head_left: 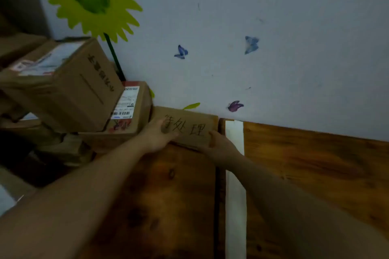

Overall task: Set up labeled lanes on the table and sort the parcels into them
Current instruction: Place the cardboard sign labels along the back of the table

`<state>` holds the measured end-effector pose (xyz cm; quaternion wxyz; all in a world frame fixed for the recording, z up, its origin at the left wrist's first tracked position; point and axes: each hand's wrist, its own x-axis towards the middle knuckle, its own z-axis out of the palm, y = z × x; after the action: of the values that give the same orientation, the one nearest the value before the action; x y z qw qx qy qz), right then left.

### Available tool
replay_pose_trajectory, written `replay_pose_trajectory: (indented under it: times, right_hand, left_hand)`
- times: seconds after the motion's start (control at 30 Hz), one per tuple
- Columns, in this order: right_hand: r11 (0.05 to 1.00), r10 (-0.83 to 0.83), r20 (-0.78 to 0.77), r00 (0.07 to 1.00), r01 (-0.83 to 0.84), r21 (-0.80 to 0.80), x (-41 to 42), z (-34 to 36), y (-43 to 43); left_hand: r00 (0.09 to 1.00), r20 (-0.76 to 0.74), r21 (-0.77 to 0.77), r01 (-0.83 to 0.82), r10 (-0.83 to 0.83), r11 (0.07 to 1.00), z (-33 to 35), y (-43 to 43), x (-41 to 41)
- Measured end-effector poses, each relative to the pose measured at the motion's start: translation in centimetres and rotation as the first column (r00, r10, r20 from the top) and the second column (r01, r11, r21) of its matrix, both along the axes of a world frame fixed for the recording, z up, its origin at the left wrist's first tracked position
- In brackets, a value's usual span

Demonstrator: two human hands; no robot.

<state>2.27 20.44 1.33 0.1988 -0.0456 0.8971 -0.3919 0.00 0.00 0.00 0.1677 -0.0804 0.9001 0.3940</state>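
Two hands: fingers of the left hand (pixel 160 132) and right hand (pixel 219 145) are curled round opposite ends of the cardboard sign (pixel 189 127)
sign: handwritten, standing at the table (pixel 315 164) back edge, against the wall
white tape strip (pixel 235 195): one lane divider down
parcels (pixel 69 84): piled at left, none sorted yet imo

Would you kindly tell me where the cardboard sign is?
Head view, centre: the sign stands at the wall, held by left hand and right hand, between parcels and white tape.
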Motion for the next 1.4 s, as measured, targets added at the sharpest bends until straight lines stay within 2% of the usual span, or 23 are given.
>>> replay_pose_trajectory:
  times: [0.2, 0.33, 0.5, 0.63, 0.73, 0.87, 1.07, 1.3, 1.4]
  right_hand:
    - [0.983, -0.174, 0.200, 0.964, 0.181, -0.017, -3.7, -5.7, -1.4]
    - [0.942, -0.320, 0.223, 0.921, 0.334, -0.024, -5.5, -8.2, -2.4]
    - [0.844, -0.455, 0.321, 0.830, 0.518, -0.143, -6.4, -9.3, -1.9]
    - [0.737, -0.523, 0.424, 0.739, 0.642, -0.210, -6.5, -9.6, -1.1]
    - [0.731, -0.506, 0.488, 0.711, 0.654, -0.195, -6.2, -9.9, -1.2]
    - [0.757, -0.503, 0.471, 0.725, 0.632, -0.163, -6.2, -10.3, -1.6]
    - [0.676, -0.582, 0.447, 0.679, 0.710, -0.199, -6.3, -10.1, -1.6]
    - [0.641, -0.531, 0.518, 0.671, 0.718, -0.272, -4.7, -9.6, -0.4]
    - [0.640, -0.517, 0.492, 0.700, 0.698, -0.321, -3.8, -9.4, 0.4]
  left_hand:
    - [0.989, 0.058, -0.124, -0.129, 0.137, 0.984, -3.4, -0.3, -4.5]
    - [0.970, 0.134, -0.189, -0.176, 0.203, 0.966, -5.5, -0.4, -6.3]
    - [0.970, 0.125, -0.377, -0.149, 0.210, 0.914, -6.5, 1.0, -6.2]
    - [0.958, 0.115, -0.384, -0.201, 0.263, 0.901, -6.6, 1.5, -6.4]
    - [0.948, 0.123, -0.354, -0.236, 0.295, 0.905, -6.4, 1.7, -6.5]
    - [0.966, 0.138, -0.422, -0.141, 0.217, 0.896, -6.7, 1.4, -6.5]
    - [0.948, 0.138, -0.326, -0.231, 0.288, 0.917, -6.4, 1.9, -5.6]
    - [0.916, 0.197, -0.188, -0.314, 0.349, 0.931, -6.0, 1.2, -4.9]
    - [0.889, 0.231, -0.011, -0.404, 0.395, 0.915, -6.3, 1.1, -4.3]
